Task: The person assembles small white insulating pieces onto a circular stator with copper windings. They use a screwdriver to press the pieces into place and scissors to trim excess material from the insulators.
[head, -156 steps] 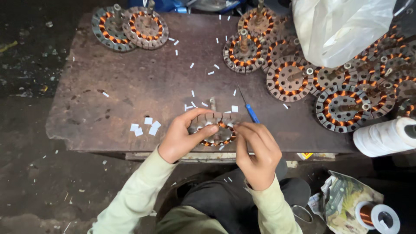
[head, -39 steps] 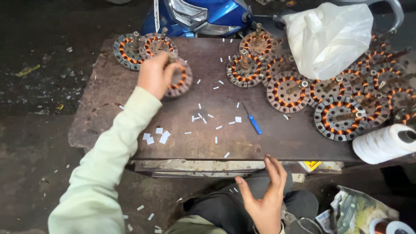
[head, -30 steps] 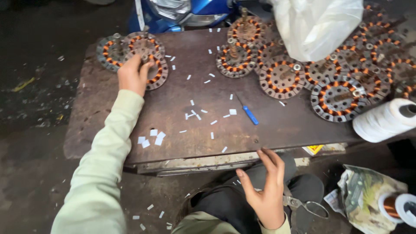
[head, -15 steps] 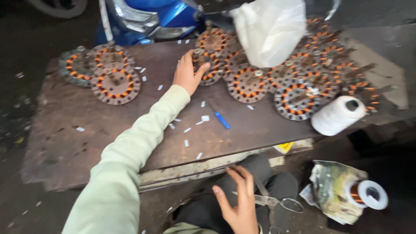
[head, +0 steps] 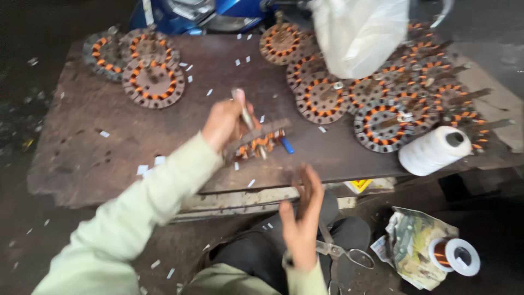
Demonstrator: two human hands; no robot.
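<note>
Left hand (head: 222, 121) grips one stator (head: 255, 143) (tilted); three (head: 153, 83) aside

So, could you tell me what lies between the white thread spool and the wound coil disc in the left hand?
In the head view, a small blue pen-like tool lies by the disc the left hand holds; from there to the spool it is bare tabletop.

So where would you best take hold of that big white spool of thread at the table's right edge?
Grip the white thread spool around its wound middle, coming from above and the near side. It lies on its side with the open core facing up-right, and copper-wound stators crowd its far side.
</note>
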